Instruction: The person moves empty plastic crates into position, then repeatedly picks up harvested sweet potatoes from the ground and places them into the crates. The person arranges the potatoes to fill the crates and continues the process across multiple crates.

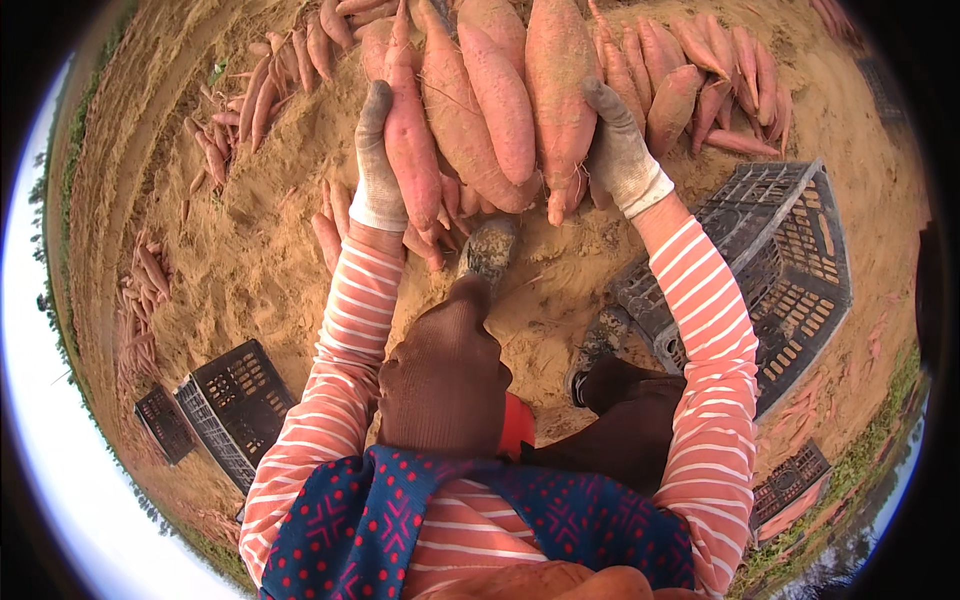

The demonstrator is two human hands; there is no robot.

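Note:
Both my hands wear soiled, pale knitted gloves and squeeze a bundle of large sweet potatoes [480, 112] between them at the top centre. My left hand [381, 161] presses the bundle's left side, its thumb against a slender reddish sweet potato [411, 142]. On the right side, my right hand [621, 154] bears against a thick, long sweet potato [561, 97]. Fingers of both hands are mostly hidden behind the roots. Smaller sweet potatoes [327, 232] lie on the soil below and left of the bundle.
Black plastic crates stand at the right [795, 300] and the lower left [240, 397]. Heaps of sweet potatoes lie at the upper right [739, 82], upper left [262, 90] and far left [142, 300]. My muddy boots [491, 244] rest on sandy soil, near a red object [517, 424].

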